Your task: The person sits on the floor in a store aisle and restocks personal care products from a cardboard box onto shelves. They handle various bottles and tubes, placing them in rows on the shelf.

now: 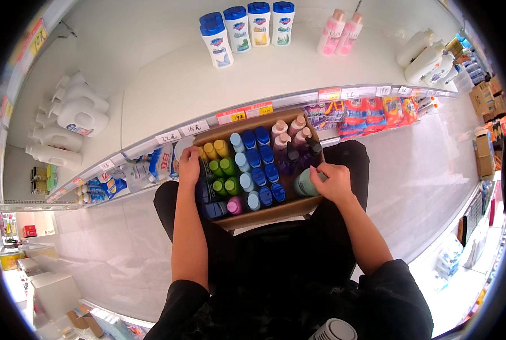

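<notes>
A cardboard box (pixel 274 212) full of upright bottles rests across my thighs, close against the shelf. Yellow, green, light-blue and dark-blue caps, a magenta cap (pixel 234 205), pink bottles and dark pump bottles (pixel 292 152) fill it. My left hand (pixel 189 165) is at the box's left edge, fingers bent by the yellow-capped bottles (pixel 221 148); whether it grips the edge I cannot tell. At the right side my right hand (pixel 331 180) has thumb and forefinger near each other, over the edge of a pale green bottle (pixel 307 182); its grip is unclear.
On the white shelf (pixel 168 89) stand several blue-capped white bottles (pixel 259 25), two pink bottles (pixel 340 34) and white jugs (pixel 81 112) at both ends. Price tags line the shelf's front edge. Below are detergent bags (pixel 380 112). Cardboard boxes (pixel 484 153) stand at the far right.
</notes>
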A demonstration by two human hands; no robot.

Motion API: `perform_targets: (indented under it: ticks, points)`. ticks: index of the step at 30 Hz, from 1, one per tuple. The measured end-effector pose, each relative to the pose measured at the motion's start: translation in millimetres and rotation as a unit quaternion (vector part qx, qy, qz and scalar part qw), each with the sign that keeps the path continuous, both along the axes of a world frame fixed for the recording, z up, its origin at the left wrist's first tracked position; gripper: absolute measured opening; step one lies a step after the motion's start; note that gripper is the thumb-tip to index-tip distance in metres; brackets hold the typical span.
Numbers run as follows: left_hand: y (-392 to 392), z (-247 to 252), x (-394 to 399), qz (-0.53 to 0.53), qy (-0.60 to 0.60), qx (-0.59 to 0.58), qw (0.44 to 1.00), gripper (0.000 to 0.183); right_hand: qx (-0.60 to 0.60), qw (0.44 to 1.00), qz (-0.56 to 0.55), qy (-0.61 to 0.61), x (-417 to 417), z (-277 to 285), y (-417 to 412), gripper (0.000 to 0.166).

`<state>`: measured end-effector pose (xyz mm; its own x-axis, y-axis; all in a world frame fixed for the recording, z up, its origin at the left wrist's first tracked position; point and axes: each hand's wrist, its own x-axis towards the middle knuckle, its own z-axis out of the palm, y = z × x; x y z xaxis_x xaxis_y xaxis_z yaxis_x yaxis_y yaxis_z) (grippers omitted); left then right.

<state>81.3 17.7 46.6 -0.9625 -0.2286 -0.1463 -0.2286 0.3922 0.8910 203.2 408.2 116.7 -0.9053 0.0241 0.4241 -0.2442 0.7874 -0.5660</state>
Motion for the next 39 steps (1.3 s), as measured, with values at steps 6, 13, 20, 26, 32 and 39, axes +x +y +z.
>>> perform_targets:
  ticks: [6, 13, 20, 26, 32, 39]
  points:
    - [-2.8, -8.4, 1.2, -0.013, 0.004, -0.063, 0.998, 0.042, 0.033, 0.997, 0.007, 0.063, 5.5, -4.1, 7.0, 0.021]
    - [-6.8, -23.9, -1.8, -0.007, 0.051, -0.032, 0.998, 0.034, 0.035, 0.999, -0.007, 0.032, -0.1, 0.7, 1.0, 0.022]
    - [-9.0, -33.8, 0.2, 0.006, 0.064, -0.012, 0.998, 0.038, 0.034, 0.999, -0.008, 0.034, -1.6, 21.2, -4.7, 0.016]
    - [-3.8, -37.4, -6.6, 0.006, 0.073, -0.014, 0.997, 0.039, 0.073, 0.975, 0.06, 0.199, -92.5, 120.1, -60.0, 0.037]
    - [-8.7, -24.8, 3.9, 0.035, 0.086, -0.032, 0.995, 0.036, 0.111, 0.955, 0.116, 0.251, -231.9, 190.1, -143.4, 0.059]
    - [7.6, -23.9, -4.0, -0.004, 0.081, -0.038, 0.996, 0.037, 0.266, 0.942, 0.039, 0.201, -299.7, 114.0, -149.8, 0.061]
